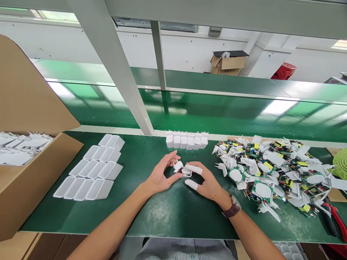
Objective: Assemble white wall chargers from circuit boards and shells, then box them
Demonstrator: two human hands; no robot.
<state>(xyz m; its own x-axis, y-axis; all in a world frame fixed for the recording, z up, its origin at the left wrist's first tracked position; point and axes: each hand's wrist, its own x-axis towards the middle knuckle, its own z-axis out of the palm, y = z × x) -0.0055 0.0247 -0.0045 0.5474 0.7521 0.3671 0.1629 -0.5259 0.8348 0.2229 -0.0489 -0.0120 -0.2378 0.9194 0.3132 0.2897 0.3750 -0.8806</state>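
Observation:
Over the middle of the green table, a small white charger [186,172] is between my hands, its open housing showing parts inside. A white plug piece [178,166] sticks out at its left end. My left hand [160,173] is closed on the charger, thumb along the near side and fingers behind the plug piece. Curled at the charger's right end, my right hand [210,182] has white covers on thumb and forefinger. The forefinger lies against the housing, while the thumb sits slightly lower. Beyond both hands stands a row of white chargers [187,140] with their plug ends up.
Open white housings [89,184] lie in rows at left, beside a cardboard box [40,173] of white parts. A heap of circuit boards and plugs [268,169] covers the right side. Red-and-black pliers [337,220] lie at the right edge. A slanted metal post [119,72] rises behind.

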